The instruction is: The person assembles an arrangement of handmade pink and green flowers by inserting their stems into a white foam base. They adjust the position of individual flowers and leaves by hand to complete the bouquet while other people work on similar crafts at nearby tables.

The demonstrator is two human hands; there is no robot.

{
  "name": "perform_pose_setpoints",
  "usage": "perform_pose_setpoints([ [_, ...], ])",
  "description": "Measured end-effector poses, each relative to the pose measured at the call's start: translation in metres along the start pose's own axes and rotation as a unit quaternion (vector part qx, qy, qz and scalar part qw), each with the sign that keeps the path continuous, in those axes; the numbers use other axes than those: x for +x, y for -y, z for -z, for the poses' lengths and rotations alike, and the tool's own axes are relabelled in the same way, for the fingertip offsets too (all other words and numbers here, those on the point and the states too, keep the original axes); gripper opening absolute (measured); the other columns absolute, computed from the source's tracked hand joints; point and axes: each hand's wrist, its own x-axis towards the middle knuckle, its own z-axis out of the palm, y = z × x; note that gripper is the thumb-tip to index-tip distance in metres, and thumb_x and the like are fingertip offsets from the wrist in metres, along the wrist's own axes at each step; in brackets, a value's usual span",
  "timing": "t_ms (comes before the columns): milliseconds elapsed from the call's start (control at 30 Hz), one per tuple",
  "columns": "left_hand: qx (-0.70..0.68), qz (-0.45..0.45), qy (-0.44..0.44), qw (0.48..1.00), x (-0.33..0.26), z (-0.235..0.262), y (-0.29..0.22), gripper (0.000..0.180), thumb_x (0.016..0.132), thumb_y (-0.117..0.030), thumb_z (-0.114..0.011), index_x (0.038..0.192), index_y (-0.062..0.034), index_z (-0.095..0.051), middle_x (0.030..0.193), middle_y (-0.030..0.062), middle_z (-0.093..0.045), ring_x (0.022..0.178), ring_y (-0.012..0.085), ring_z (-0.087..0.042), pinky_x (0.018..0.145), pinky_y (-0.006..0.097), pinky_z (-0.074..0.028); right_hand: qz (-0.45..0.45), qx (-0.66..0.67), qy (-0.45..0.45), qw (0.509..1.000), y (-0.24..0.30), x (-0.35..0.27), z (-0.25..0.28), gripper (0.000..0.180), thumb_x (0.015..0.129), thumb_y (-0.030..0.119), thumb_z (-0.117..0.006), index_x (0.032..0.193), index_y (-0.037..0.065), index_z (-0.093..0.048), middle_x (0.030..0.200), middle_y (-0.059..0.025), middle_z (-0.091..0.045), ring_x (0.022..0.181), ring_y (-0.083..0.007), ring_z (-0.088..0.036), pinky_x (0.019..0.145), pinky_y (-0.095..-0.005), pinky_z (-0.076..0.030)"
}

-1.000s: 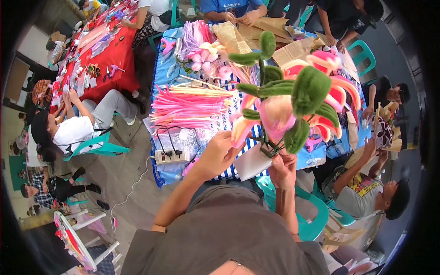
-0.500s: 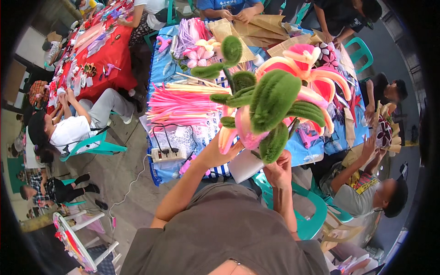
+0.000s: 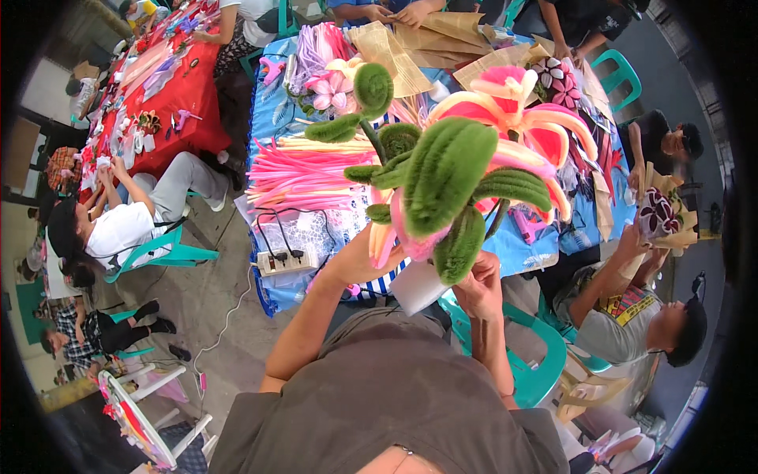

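Note:
In front of me stands a large pipe-cleaner flower arrangement (image 3: 442, 174), with fuzzy green leaves, a curled green tip and pink and orange petals. My left hand (image 3: 365, 257) is closed at its lower left, the fingertips partly hidden behind the petals. Below the leaves, a white block (image 3: 420, 287), tilted, shows between my two hands. My right hand (image 3: 478, 288) has thumb and fingers pressed together beside the lowest green leaf (image 3: 458, 246); whatever they pinch is hidden. Behind the leaves spreads a big pink-and-orange flower (image 3: 517, 130).
Pink pipe cleaners (image 3: 304, 178) lie on the blue-covered table (image 3: 264, 296), near a power strip (image 3: 288, 261) with plugs and cords. A pink glue gun (image 3: 527, 225) lies to the right. Brown wrapping paper (image 3: 442, 39) is at the back. People sit around; green chairs (image 3: 537, 363) stand close by.
The view has shifted slightly, so the arrangement and my hands sit a little further left. My hands keep their hold. At right, a person's wrapped bouquet has shifted slightly.

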Motion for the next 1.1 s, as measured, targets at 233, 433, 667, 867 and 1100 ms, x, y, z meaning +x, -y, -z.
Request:
perform_pose_setpoints([
  [233,0.128,-0.037,-0.011,0.991,-0.004,-0.001,-0.001,0.053,0.078,-0.012,-0.062,0.124,-0.0022,-0.039,0.126,0.013,-0.042,0.117,0.0247,-0.039,0.099,0.035,-0.03,-0.008,-0.016,0.011,1.0,0.003,0.001,-0.001,0.04,0.074,0.018,-0.069,0.108,0.0,-0.06,0.109,-0.0095,-0.05,0.105,-0.0204,-0.043,0.094,-0.0356,-0.03],
  [433,-0.1,0.089,0.052,0.99,-0.035,-0.018,0.018,0.059,0.075,-0.011,-0.065,0.126,-0.0013,-0.037,0.127,0.0126,-0.041,0.117,0.0224,-0.04,0.098,0.034,-0.03,-0.025,-0.007,0.011,1.0,0.001,0.0,0.0,0.041,0.074,0.02,-0.069,0.108,0.0,-0.059,0.109,-0.009,-0.05,0.105,-0.0205,-0.043,0.093,-0.0355,-0.031],
  [667,-0.134,0.114,0.04,0.984,-0.036,-0.023,0.014,0.06,0.074,-0.009,-0.064,0.127,-0.0018,-0.036,0.125,0.0109,-0.043,0.116,0.0195,-0.04,0.097,0.032,-0.031,-0.031,-0.001,0.013,0.999,0.002,-0.002,0.001,0.041,0.073,0.019,-0.07,0.108,0.0,-0.06,0.11,-0.0093,-0.05,0.105,-0.0207,-0.043,0.094,-0.0359,-0.03],
  [867,-0.257,0.171,0.028,0.951,-0.042,-0.028,0.017,0.063,0.074,-0.008,-0.064,0.129,-0.0026,-0.033,0.128,0.0107,-0.041,0.118,0.0192,-0.038,0.1,0.032,-0.027,-0.007,-0.021,0.02,1.0,0.003,0.001,-0.001,0.049,0.07,0.016,-0.072,0.112,-0.003,-0.055,0.109,-0.0088,-0.051,0.104,-0.0201,-0.044,0.094,-0.0352,-0.031],
  [1100,-0.499,0.332,-0.085,0.796,-0.073,-0.034,0.028,0.062,0.075,-0.008,-0.063,0.129,-0.0025,-0.033,0.127,0.0108,-0.042,0.117,0.0195,-0.039,0.099,0.032,-0.028,0.046,0.009,0.029,0.998,0.005,0.008,-0.012,0.063,0.067,0.018,-0.076,0.116,0.0,-0.041,0.107,-0.0082,-0.051,0.103,-0.0197,-0.047,0.092,-0.0325,-0.033],
])
